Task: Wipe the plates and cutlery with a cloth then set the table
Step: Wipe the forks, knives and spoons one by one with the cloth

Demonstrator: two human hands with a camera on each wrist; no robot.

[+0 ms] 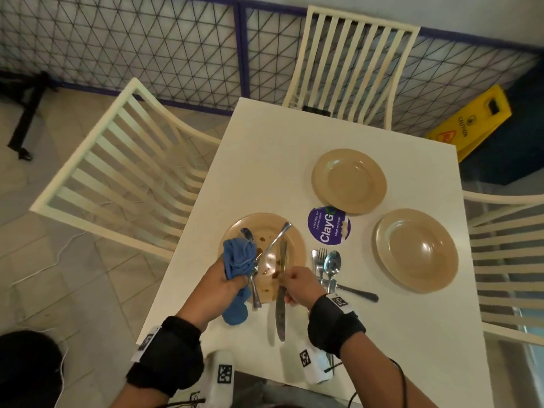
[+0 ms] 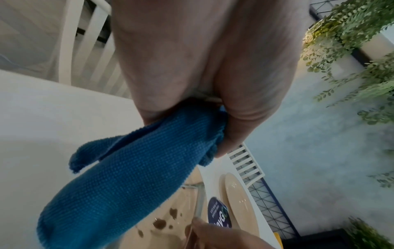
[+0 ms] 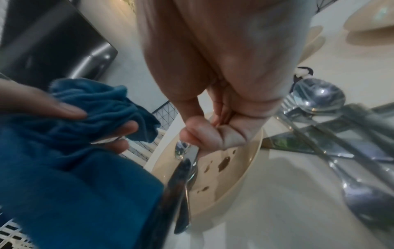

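The right hand (image 1: 297, 285) pinches a knife (image 1: 281, 301) by its middle over the near rim of the dirty plate (image 1: 290, 240), handle hanging toward the table (image 1: 382, 334) edge. The left hand (image 1: 225, 282) grips the blue cloth (image 1: 238, 257) bunched against a utensil (image 1: 253, 278) on that plate, where another piece (image 1: 275, 241) lies crossed. Beyond, to the right, lie a fork and spoon (image 1: 332, 265), then two clean plates (image 1: 416, 250) (image 1: 348, 181).

Three plates (image 1: 348, 181) (one dirty), one cloth (image 1: 238, 259), two knives (image 1: 281, 301).
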